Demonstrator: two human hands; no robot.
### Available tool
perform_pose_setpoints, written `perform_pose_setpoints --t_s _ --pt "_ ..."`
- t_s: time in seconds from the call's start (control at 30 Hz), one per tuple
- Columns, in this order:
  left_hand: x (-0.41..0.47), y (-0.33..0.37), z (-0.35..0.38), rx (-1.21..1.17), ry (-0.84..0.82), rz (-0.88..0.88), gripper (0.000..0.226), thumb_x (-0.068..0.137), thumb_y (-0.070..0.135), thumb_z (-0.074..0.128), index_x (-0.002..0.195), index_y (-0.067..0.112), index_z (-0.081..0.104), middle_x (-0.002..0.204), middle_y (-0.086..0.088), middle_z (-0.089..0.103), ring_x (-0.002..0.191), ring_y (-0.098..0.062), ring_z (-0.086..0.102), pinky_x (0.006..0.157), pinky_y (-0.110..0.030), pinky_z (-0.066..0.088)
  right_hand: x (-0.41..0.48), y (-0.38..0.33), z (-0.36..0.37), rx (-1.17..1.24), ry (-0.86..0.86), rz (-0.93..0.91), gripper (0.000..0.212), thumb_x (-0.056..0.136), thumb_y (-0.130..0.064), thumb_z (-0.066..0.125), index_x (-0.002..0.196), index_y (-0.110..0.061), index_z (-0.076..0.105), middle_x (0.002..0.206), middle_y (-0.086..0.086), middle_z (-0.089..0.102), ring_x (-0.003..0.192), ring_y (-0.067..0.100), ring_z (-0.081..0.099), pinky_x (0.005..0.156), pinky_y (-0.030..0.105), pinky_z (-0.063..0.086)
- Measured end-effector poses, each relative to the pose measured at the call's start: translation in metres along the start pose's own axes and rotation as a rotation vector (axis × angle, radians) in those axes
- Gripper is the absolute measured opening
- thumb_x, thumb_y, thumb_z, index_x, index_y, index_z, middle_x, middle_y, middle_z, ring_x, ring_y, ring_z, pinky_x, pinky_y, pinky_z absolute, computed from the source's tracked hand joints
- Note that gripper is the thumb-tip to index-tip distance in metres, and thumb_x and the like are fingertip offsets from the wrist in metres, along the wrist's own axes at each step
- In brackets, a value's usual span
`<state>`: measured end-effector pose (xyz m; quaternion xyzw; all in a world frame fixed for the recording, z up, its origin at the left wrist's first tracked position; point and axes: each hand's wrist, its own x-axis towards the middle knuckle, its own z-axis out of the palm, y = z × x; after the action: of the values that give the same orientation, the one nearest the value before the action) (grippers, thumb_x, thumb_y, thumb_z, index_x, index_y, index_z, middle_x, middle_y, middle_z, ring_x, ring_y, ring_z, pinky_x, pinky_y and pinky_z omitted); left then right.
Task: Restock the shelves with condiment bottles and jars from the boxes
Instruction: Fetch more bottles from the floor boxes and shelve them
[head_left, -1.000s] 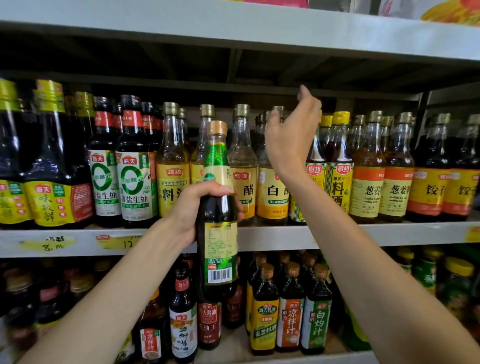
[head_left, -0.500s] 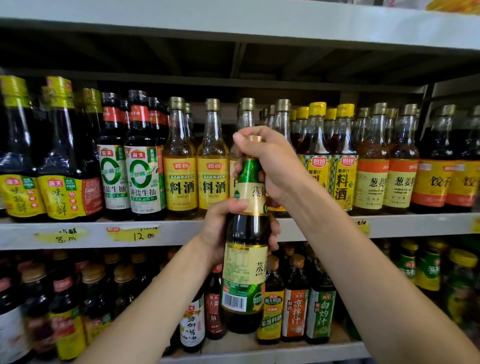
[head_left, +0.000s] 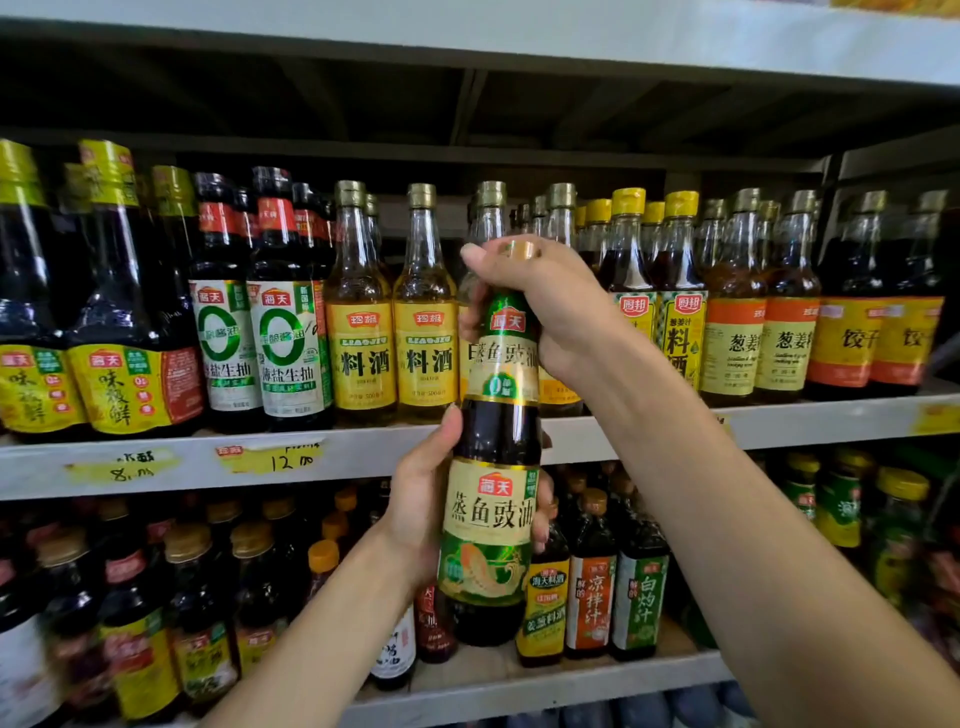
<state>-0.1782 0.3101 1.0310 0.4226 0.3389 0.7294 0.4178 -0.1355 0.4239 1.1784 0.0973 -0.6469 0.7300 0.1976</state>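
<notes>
Bottle (head_left: 493, 431) turned (label out) | right hand (head_left: 550, 306): neck | left hand (head_left: 421, 512): body

Bottles (head_left: 358, 358) crowd the middle shelf (head_left: 810, 421) side by side (the stretch behind the held bottle (head_left: 491, 525) is hidden). Open room runs above their caps, beneath the upper shelf (head_left: 519, 41).

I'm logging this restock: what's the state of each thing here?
Bottle: upright, capped, held in front of the shelves.
Left hand: grips the bottle's body.
Right hand: grips its neck and cap.
Shelf bottles: upright, capped, in rows.
</notes>
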Motion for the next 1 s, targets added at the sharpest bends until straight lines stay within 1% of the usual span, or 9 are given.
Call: perform_pose_setpoints --t_s 0.03,0.1,0.23,0.3,0.4,0.5,0.6,0.77,1.0 --pt "0.000 -0.003 0.000 -0.027 -0.045 -0.008 0.072 0.083 0.064 0.062 0.120 0.002 0.061 0.093 -0.022 0.067 0.075 -0.032 0.068 0.073 -0.039 0.054 -0.002 0.002 -0.001 0.053 -0.037 0.033 0.019 0.087 -0.010 0.072 0.093 -0.004 0.055 0.068 0.010 0.063 0.057 0.026 0.063 0.060 0.038 0.056" --pt "0.003 -0.007 0.003 -0.034 -0.076 -0.011 0.071 0.083 0.064 0.061 0.119 0.002 0.062 0.093 -0.021 0.067 0.075 -0.032 0.068 0.073 -0.039 0.054 -0.005 0.004 -0.002 0.058 -0.027 0.080 0.021 0.086 -0.014 0.074 0.089 -0.004 0.056 0.063 0.010 0.063 0.055 0.025 0.063 0.060 0.038 0.056" --pt "0.006 -0.012 0.000 -0.022 -0.036 -0.009 0.073 0.078 0.064 0.067 0.115 0.001 0.064 0.088 -0.023 0.067 0.071 -0.033 0.068 0.069 -0.037 0.054 -0.016 0.012 -0.007 -0.014 0.048 0.142 0.030 0.082 -0.018 0.079 0.101 -0.007 0.058 0.065 0.011 0.066 0.058 0.026 0.065 0.065 0.038 0.059" --pt "0.007 -0.018 -0.005 -0.023 -0.020 -0.016 0.074 0.079 0.063 0.067 0.116 -0.001 0.063 0.088 -0.025 0.067 0.071 -0.034 0.068 0.069 -0.038 0.055 -0.025 0.021 -0.010 -0.040 0.084 0.146 0.024 0.082 -0.015 0.078 0.097 -0.007 0.061 0.064 0.011 0.066 0.056 0.025 0.065 0.062 0.036 0.060" --pt "0.006 -0.032 -0.011 -0.002 -0.032 -0.049 0.075 0.080 0.060 0.067 0.118 -0.004 0.059 0.090 -0.028 0.065 0.072 -0.036 0.067 0.070 -0.039 0.054 -0.033 0.036 -0.018 -0.052 0.167 0.131 0.014 0.082 0.000 0.071 0.091 -0.002 0.061 0.059 0.011 0.063 0.050 0.024 0.063 0.056 0.035 0.058" --pt "0.006 -0.049 -0.016 -0.006 -0.041 -0.094 0.077 0.078 0.060 0.069 0.119 -0.004 0.056 0.091 -0.028 0.065 0.073 -0.036 0.066 0.071 -0.040 0.053 -0.042 0.050 -0.027 -0.062 0.260 0.149 0.015 0.079 0.007 0.063 0.091 0.002 0.058 0.058 0.012 0.062 0.051 0.026 0.063 0.057 0.036 0.057" --pt "0.005 -0.068 -0.022 -0.031 -0.044 -0.142 0.080 0.077 0.059 0.071 0.123 -0.004 0.053 0.094 -0.029 0.064 0.076 -0.037 0.066 0.072 -0.041 0.053 -0.056 0.065 -0.031 -0.092 0.339 0.164 0.012 0.077 0.009 0.060 0.084 0.000 0.056 0.055 0.012 0.061 0.049 0.027 0.062 0.054 0.034 0.055" --pt "-0.007 -0.106 -0.025 -0.102 -0.101 -0.229 0.066 0.081 0.060 0.067 0.116 0.004 0.070 0.097 -0.022 0.072 0.082 -0.034 0.071 0.075 -0.041 0.057 -0.081 0.092 -0.040 -0.108 0.485 0.226 0.011 0.080 0.007 0.058 0.077 -0.002 0.053 0.054 0.013 0.058 0.046 0.026 0.059 0.051 0.032 0.056" --pt "-0.010 -0.144 -0.031 -0.134 -0.156 -0.337 0.075 0.076 0.064 0.069 0.115 0.000 0.065 0.092 -0.028 0.066 0.073 -0.036 0.067 0.071 -0.042 0.054 -0.107 0.118 -0.056 -0.032 0.635 0.275 0.012 0.080 0.006 0.058 0.073 -0.003 0.054 0.056 0.013 0.055 0.045 0.026 0.058 0.052 0.032 0.055"
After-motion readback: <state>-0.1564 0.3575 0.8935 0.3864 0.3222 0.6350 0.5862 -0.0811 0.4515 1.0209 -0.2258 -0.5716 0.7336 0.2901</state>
